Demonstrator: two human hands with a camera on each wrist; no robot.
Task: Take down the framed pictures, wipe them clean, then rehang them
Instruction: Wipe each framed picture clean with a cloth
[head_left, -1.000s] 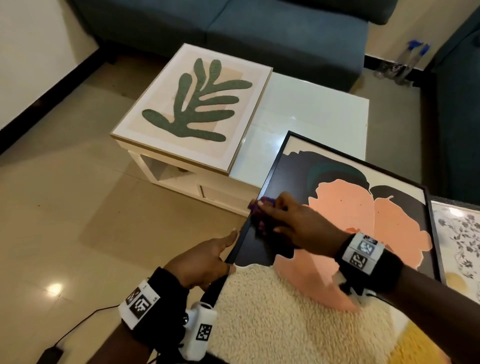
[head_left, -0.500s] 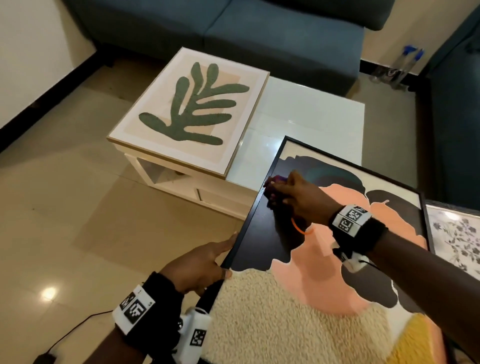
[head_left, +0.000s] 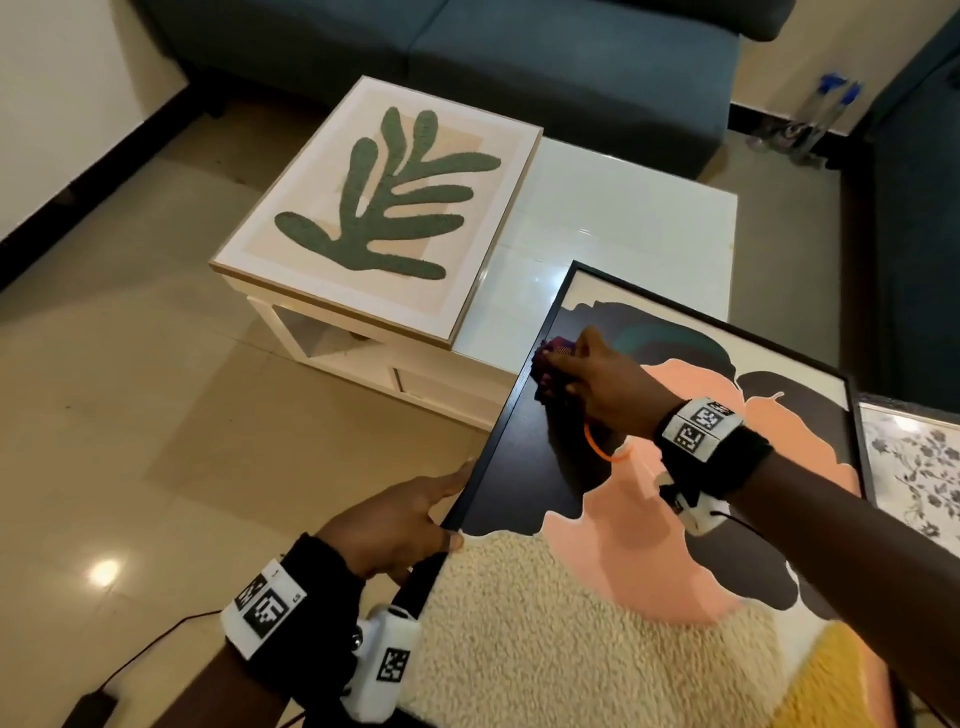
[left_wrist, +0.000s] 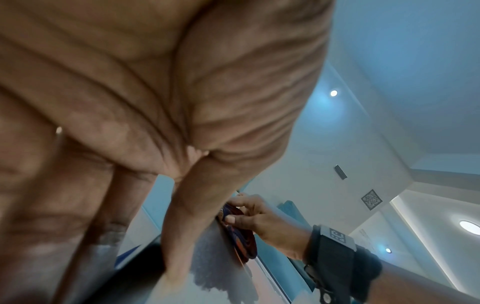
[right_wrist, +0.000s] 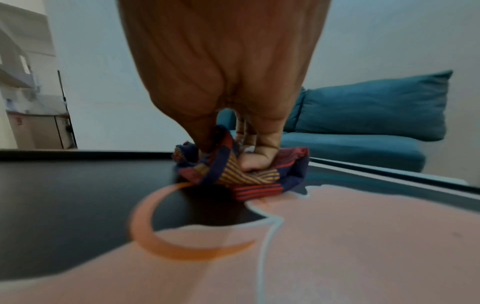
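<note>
Two hands work on the black-framed picture (head_left: 675, 467) propped against the table (head_left: 623, 234): the left hand (head_left: 395, 519) grips its edge, the right hand (head_left: 608, 379) presses a bunched cloth (right_wrist: 241, 168) onto its glass.

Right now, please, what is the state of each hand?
Left hand: holding the black-framed picture by its left edge, thumb on the front.
Right hand: closed on the striped cloth, pressing it onto the picture's glass.
</note>
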